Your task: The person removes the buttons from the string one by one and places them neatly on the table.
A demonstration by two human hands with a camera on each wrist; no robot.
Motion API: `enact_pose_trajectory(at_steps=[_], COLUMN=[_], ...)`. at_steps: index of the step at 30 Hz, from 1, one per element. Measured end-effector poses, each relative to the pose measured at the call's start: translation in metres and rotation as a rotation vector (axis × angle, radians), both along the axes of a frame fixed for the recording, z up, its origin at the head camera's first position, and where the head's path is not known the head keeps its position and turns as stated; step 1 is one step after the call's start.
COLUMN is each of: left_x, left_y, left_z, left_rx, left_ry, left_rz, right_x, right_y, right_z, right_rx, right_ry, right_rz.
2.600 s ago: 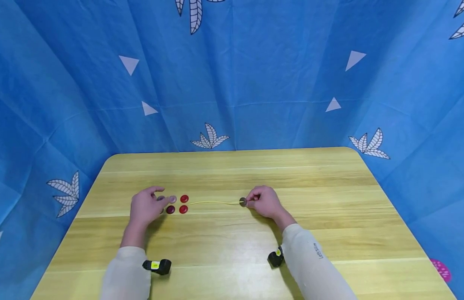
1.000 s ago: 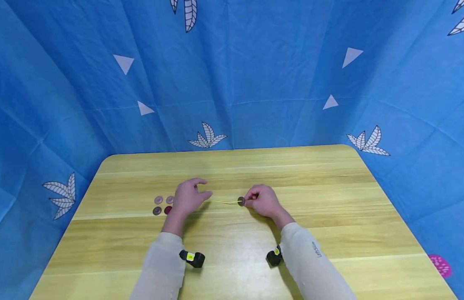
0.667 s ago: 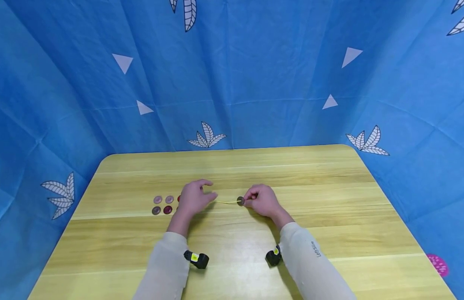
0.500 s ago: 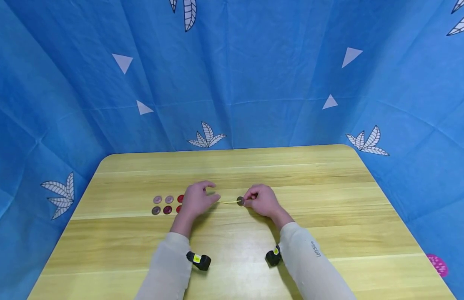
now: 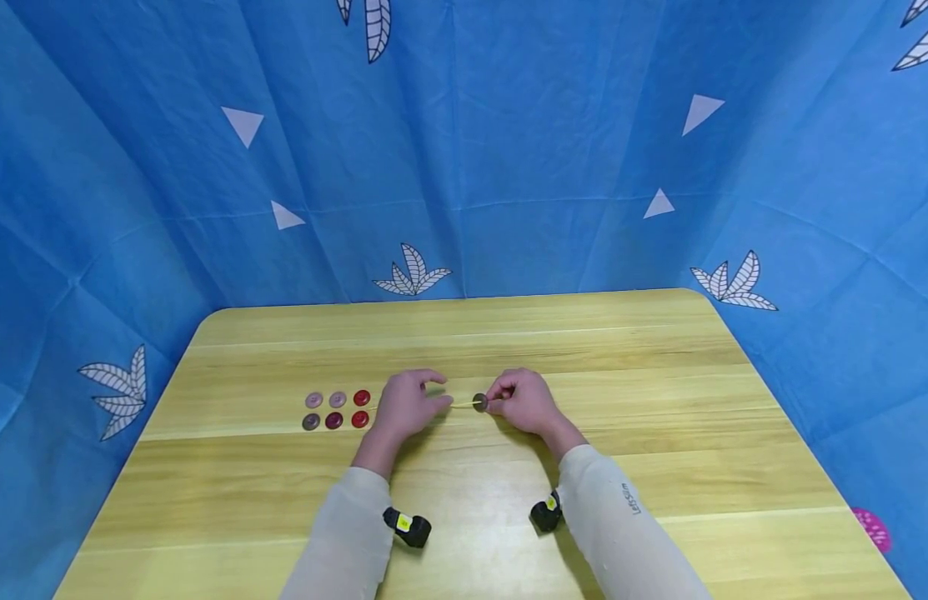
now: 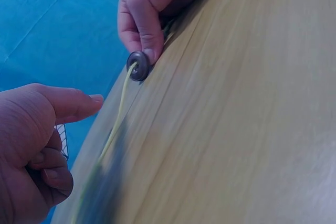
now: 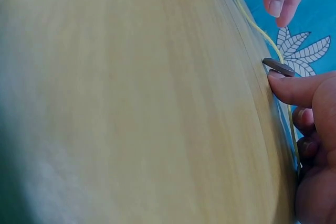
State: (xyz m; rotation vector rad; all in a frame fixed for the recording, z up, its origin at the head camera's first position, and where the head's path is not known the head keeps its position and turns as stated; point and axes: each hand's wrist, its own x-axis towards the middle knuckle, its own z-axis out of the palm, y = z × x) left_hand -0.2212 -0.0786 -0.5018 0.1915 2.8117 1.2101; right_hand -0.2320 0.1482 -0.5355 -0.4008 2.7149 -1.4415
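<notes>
My right hand [image 5: 527, 403] pinches a dark brown button [image 5: 480, 402] near the middle of the table. A thin yellow string [image 6: 122, 103] passes through the button. In the right wrist view the button [image 7: 278, 66] shows edge-on at the thumb tip, and string also hangs behind it beside the curled fingers. My left hand [image 5: 407, 405] is just left of the button, thumb and forefinger spread apart, holding nothing. It hovers over the string, hiding part of its length in the head view.
Left of my left hand, several buttons lie in two rows on the wooden table [image 5: 464, 342]: red buttons [image 5: 362, 398], a maroon button [image 5: 333, 421], pale pink buttons [image 5: 314, 400] and a grey-brown button [image 5: 311, 422]. A blue patterned curtain [image 5: 464, 150] surrounds the table's far edge and sides.
My left hand has moved right from over the loose buttons, along the string, towards the held button, uncovering both rows. My right hand keeps its pinch and has hardly moved.
</notes>
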Motion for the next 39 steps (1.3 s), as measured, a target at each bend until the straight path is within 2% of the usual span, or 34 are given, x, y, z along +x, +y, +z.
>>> enact_pose_trajectory(at_steps=[12,25,34,39], left_x=[0.003,0.002,0.003,0.003], left_y=[0.014,0.026,0.034,0.036], left_z=[-0.001,-0.008,-0.012,-0.014], left_rx=[-0.036,-0.111,-0.132,-0.146], left_ry=[0.013,0.058,0.056,0.079], left_rz=[-0.049,-0.133,-0.147,-0.155], right_x=[-0.001,-0.001,-0.001,-0.001], right_y=[-0.001,0.000,0.000,0.000], right_z=[0.000,0.000,-0.001,-0.002], right_rx=[-0.017,-0.004,0.002,0.002], right_ry=[0.010,0.021,0.031,0.021], right_rz=[0.006,0.011,0.010,0.009])
